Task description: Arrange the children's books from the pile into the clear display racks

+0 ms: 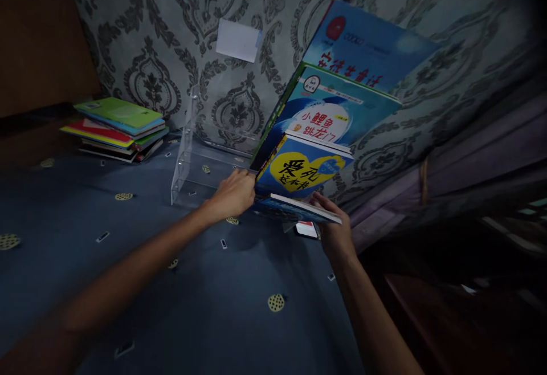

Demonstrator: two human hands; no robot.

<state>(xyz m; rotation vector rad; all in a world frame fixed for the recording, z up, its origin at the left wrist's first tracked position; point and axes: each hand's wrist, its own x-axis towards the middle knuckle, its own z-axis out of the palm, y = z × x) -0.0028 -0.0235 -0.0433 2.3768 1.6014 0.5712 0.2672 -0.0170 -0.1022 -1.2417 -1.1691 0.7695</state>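
A clear acrylic book rack (pixel 182 164) stands on the cloth against the wall, with books leaning in tiers on its right part. The front book (pixel 294 208) tilts forward, seen nearly edge-on. My left hand (pixel 237 192) is closed at its left end, fingertips hidden. My right hand (pixel 335 224) grips its right end, thumb on top and fingers behind. Just behind stands a blue book with a yellow heart (pixel 299 170). Farther back are a teal book with a white oval (pixel 325 115) and a taller blue book with red lettering (pixel 367 44).
A stack of colourful books (pixel 117 127) lies on the left of the dark blue patterned cloth (pixel 205 306). A phone-like object with a lit face (pixel 306 228) is under the front book. A white card (pixel 238 40) is on the patterned wall. Purple curtain (pixel 461 164) hangs right.
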